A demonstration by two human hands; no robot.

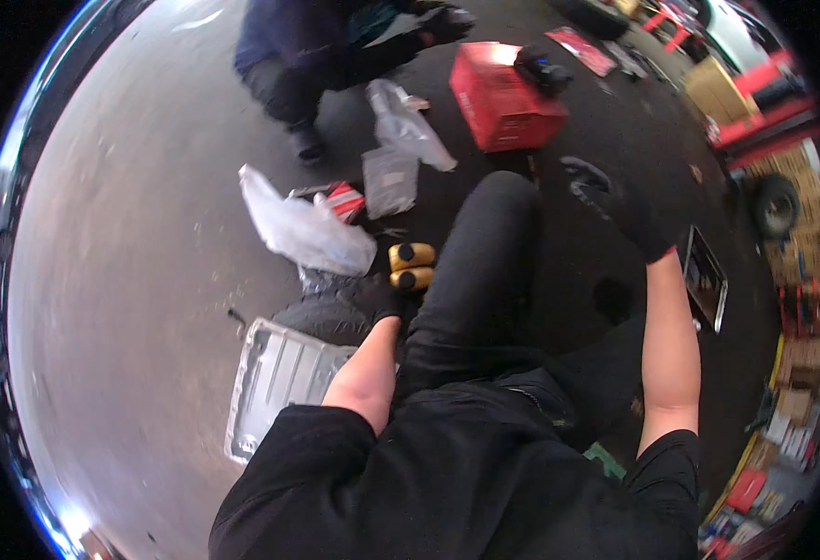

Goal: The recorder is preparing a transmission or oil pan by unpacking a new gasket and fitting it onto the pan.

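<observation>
My left hand point(375, 297), in a black glove, is low beside a dark, ridged object point(321, 315). Its fingers blend into that dark surface, so I cannot make out whether they grip anything. Two yellow containers with black round caps point(411, 255) lie just to its right. Below the dark object is a silver-grey ribbed metal pan point(284, 373). My right hand point(620, 201), also gloved in black, is held out to the right of my raised knee. Its fingers are apart and nothing shows in them.
Clear plastic bags point(302, 224) and a small red-and-white box point(345, 202) lie ahead. A red box point(503, 98) carries a black item. Another person point(307, 56) squats at the far left. A shallow dark tray point(706, 277) is at the right, before crowded shelves point(797, 252).
</observation>
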